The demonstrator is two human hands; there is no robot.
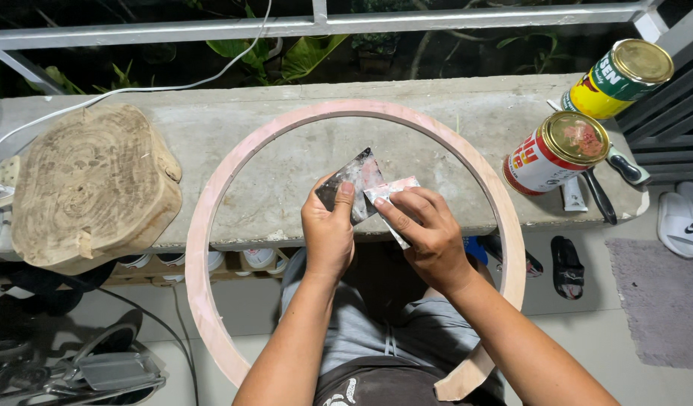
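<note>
The left hand [328, 233] pinches a dark scraper [352, 183]; the right hand [429, 233] holds a smaller pale blade [391, 192] against it, seemingly wiping paste between them. The wooden ring [211, 195] leans on the bench [211, 128], its rim looking bare, so filling seems barely begun. Two tins [557, 154] lie nearby.

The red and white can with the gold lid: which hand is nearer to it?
Right. The right hand is left of the red and white can, holding a small scraper; the left hand is farther left.
</note>
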